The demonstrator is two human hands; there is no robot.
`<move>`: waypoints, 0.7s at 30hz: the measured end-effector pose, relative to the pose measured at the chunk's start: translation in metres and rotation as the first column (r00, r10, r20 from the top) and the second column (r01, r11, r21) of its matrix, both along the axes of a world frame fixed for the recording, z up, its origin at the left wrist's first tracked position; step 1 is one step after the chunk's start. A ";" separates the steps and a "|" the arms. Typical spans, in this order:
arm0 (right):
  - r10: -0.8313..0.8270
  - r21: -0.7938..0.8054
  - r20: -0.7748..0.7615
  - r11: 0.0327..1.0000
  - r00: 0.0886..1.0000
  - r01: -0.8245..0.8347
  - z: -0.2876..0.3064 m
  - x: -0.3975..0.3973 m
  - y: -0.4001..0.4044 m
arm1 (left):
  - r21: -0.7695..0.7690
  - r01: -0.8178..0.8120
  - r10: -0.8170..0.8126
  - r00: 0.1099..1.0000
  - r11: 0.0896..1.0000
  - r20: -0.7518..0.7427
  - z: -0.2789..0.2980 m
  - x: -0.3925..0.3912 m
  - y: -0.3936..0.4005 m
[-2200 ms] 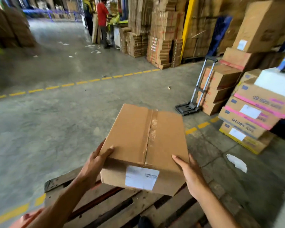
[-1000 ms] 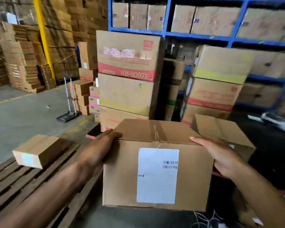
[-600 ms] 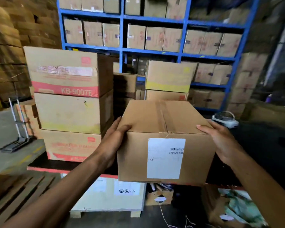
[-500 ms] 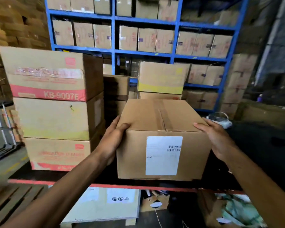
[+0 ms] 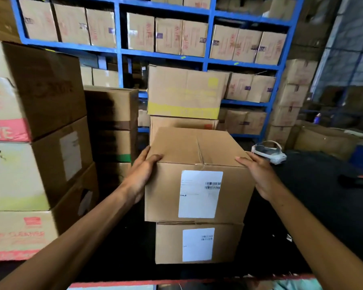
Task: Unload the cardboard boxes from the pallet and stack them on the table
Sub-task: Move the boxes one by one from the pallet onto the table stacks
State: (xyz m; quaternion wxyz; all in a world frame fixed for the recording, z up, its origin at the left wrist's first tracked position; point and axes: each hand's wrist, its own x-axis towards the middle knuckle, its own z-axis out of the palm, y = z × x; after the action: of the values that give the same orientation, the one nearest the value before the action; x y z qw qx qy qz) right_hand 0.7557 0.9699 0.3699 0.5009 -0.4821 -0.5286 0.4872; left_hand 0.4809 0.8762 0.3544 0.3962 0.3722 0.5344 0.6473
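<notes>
Blue racking stands behind the dark table (image 5: 302, 206), where my left hand (image 5: 140, 174) and right hand (image 5: 260, 176) clamp the upper box (image 5: 197, 185) onto the lower box (image 5: 197, 243); its left overhang may tip the 2-box stack on release.

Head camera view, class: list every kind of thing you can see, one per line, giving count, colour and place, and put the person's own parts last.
held box: one, brown with a white label, on top of the lower box.
lower box: one, brown with a white label, on the dark table.
table: one, black top, red front edge.
left stack: three large boxes, tan with pink and yellow-green bands, on the table at left.
yellow-banded box: one, tan, behind the held box.
rack: one, blue, at the back, its shelves full of tan cartons.
white device: one, on the table at right.
left hand: grips the held box's left side.
right hand: grips its right side.
</notes>
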 end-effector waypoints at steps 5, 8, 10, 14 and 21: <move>0.042 -0.050 0.026 0.998 0.999 -0.041 -0.018 0.009 0.029 | -0.025 -0.018 0.019 1.000 1.000 0.025 -0.012 0.012 0.023; 0.056 -0.066 0.018 0.996 0.998 -0.054 -0.028 0.013 0.038 | -0.033 -0.030 0.031 0.999 0.999 0.011 -0.021 0.018 0.030; 0.063 -0.054 -0.004 0.997 0.998 -0.063 -0.032 0.014 0.040 | -0.039 -0.033 0.034 0.999 0.999 0.020 -0.028 0.021 0.033; 0.070 -0.035 -0.001 0.997 0.998 -0.070 -0.034 0.014 0.044 | -0.038 -0.049 0.051 0.998 0.998 0.034 -0.032 0.022 0.038; 0.065 -0.048 0.055 0.997 0.996 -0.062 -0.040 0.019 0.050 | -0.007 -0.084 0.085 0.996 0.996 0.011 -0.038 0.025 0.039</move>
State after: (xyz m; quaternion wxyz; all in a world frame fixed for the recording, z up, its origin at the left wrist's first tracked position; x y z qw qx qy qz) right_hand 0.7748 1.0200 0.3301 0.4586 -0.4902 -0.5461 0.5012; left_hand 0.5061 0.9155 0.3164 0.3726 0.3445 0.5494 0.6638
